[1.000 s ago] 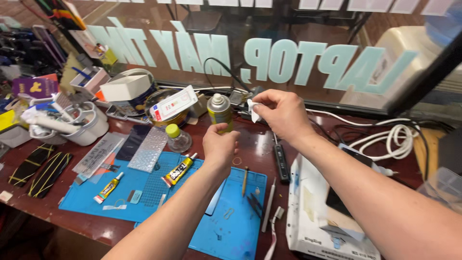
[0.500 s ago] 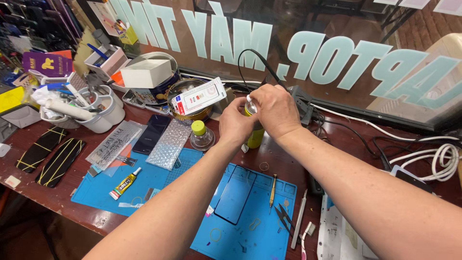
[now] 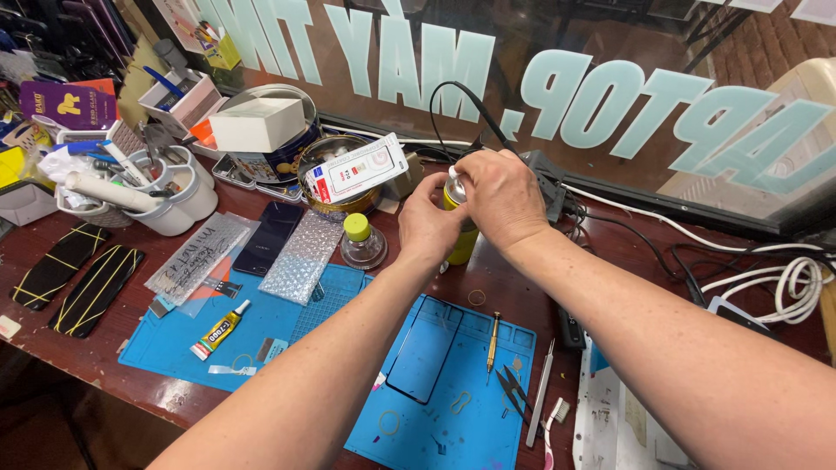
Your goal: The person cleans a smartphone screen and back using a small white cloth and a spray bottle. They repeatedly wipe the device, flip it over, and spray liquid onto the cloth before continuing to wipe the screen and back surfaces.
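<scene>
Both hands met at frame centre on yellow spray can (image 3: pixel 462 244), standing on table (image 3: pixel 636 261). Left hand (image 3: pixel 429 228) clamped can body; right hand (image 3: pixel 502 198), earlier clear beside can, now covered its white top. Blue mat (image 3: pixel 174 335) lower left.

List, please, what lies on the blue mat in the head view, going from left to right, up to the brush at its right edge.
Glue tube → dark phone screen panel → screwdriver → tweezers → flat metal pry tool → small brush.
</scene>
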